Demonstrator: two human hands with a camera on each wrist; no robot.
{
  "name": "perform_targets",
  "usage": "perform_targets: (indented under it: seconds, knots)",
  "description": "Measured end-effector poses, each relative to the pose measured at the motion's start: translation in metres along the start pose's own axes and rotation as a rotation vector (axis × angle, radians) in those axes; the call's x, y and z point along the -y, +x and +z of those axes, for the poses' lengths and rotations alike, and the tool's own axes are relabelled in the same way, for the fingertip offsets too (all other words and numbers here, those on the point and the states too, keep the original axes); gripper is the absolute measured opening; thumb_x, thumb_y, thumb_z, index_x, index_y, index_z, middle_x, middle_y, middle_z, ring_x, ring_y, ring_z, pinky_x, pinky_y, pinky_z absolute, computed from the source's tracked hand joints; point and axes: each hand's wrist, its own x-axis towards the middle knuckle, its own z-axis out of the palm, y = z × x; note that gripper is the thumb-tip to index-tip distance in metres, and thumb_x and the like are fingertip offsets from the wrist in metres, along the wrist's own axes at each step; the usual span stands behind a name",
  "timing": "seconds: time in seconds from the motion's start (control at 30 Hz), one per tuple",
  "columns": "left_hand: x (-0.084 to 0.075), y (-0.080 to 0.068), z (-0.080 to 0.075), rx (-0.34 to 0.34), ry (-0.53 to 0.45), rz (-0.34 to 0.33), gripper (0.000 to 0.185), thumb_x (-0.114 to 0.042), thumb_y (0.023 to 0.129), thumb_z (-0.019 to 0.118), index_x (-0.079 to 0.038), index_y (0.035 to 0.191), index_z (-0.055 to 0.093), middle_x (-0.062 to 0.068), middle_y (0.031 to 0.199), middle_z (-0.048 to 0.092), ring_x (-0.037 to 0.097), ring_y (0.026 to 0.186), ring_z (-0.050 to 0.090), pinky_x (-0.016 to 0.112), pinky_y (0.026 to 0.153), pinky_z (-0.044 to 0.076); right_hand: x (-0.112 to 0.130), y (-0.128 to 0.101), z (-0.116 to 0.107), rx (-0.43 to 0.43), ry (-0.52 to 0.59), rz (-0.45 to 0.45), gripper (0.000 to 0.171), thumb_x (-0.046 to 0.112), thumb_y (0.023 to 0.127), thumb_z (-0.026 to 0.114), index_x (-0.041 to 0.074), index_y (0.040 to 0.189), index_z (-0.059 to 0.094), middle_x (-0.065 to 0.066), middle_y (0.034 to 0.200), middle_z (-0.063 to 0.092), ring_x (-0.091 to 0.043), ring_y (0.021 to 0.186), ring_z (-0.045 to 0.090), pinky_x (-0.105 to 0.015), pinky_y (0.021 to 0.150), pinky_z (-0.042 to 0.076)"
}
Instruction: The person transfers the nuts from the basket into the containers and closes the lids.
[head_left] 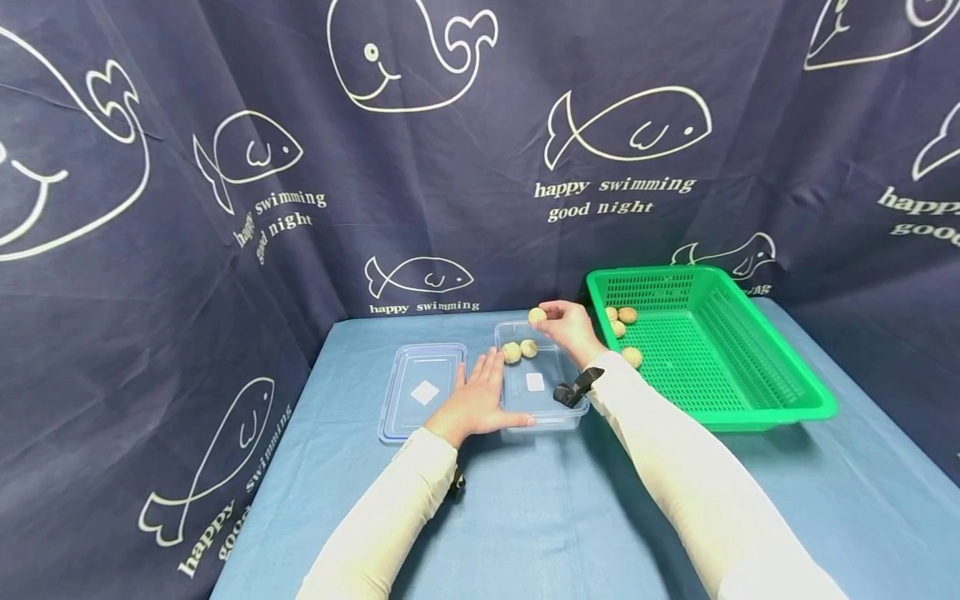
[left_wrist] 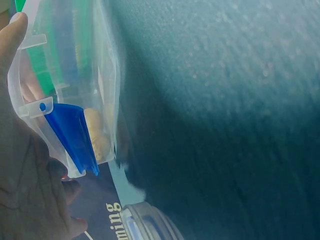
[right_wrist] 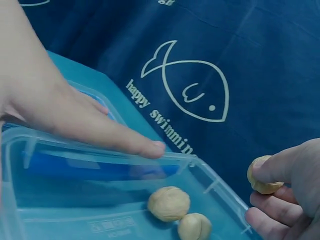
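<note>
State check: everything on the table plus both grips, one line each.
Clear container: lidless, two walnuts inside
Container lid: off, flat on table
Blue clasp: unlatched, hanging from rim
Green basket: upright, four walnuts visible
Left grip: fingers extended, at container's left rim
Right grip: pinching one walnut

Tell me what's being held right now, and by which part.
A walnut, pinched by its right side in the head view, between the thumb and fingers of the right hand. The left hand grips nothing, touching the clear box.
</note>
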Motion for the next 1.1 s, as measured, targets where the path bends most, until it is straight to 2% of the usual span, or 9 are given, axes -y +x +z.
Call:
perform_targets:
  seconds: [0.27, 0.57, 0.77, 0.93, 1.1]
  knots:
    - [-0.002, -0.002, -0.003, 0.001, 0.014, 0.004, 0.132, -0.087, 0.074, 0.056, -0.003, 0.162, 0.005, 0.014, 0.169, 0.003, 0.028, 0.156, 0.003, 0.060, 0.121, 0.002, -0.008, -0.008, 0.013, 0.048, -0.029, -0.038, 0.042, 0.000, 0.086, 0.074, -0.005, 0.127, 0.066, -0.024, 0.116, 0.068, -0.031, 0.100, 0.066, -0.032, 0.082, 0.057]
    - [-0.002, -0.003, -0.003, -0.001, 0.023, 0.012, 0.134, -0.089, 0.074, 0.055, -0.001, 0.162, 0.005, 0.015, 0.169, 0.003, 0.032, 0.156, 0.006, 0.061, 0.121, 0.002, -0.019, -0.014, 0.021, 0.110, -0.023, -0.038, 0.040, -0.001, 0.085, 0.074, -0.006, 0.125, 0.067, -0.022, 0.110, 0.070, -0.025, 0.095, 0.065, -0.028, 0.077, 0.056]
    - [0.000, -0.002, -0.003, 0.002, 0.029, 0.016, 0.134, -0.089, 0.074, 0.054, -0.001, 0.162, 0.004, 0.016, 0.169, 0.002, 0.032, 0.156, 0.006, 0.061, 0.121, 0.001, -0.021, -0.019, 0.026, 0.151, -0.016, -0.008, 0.039, -0.001, 0.085, 0.075, -0.008, 0.123, 0.067, -0.019, 0.104, 0.069, -0.018, 0.084, 0.065, -0.026, 0.074, 0.057]
    - [0.001, -0.003, -0.004, 0.007, 0.028, 0.024, 0.132, -0.087, 0.075, 0.055, -0.001, 0.161, 0.004, 0.016, 0.169, 0.001, 0.032, 0.156, 0.004, 0.061, 0.121, 0.000, -0.024, -0.024, 0.028, 0.199, -0.020, 0.022, 0.041, 0.000, 0.085, 0.075, -0.009, 0.124, 0.065, -0.022, 0.107, 0.069, -0.020, 0.086, 0.067, -0.032, 0.079, 0.059]
    - [0.002, -0.004, -0.004, 0.000, 0.023, 0.045, 0.132, -0.087, 0.075, 0.056, -0.001, 0.162, 0.004, 0.017, 0.169, 0.002, 0.033, 0.156, 0.006, 0.062, 0.120, 0.001, -0.030, -0.024, 0.032, 0.229, -0.020, 0.049, 0.043, 0.000, 0.084, 0.077, -0.009, 0.124, 0.065, -0.021, 0.108, 0.069, -0.019, 0.088, 0.066, -0.031, 0.080, 0.059]
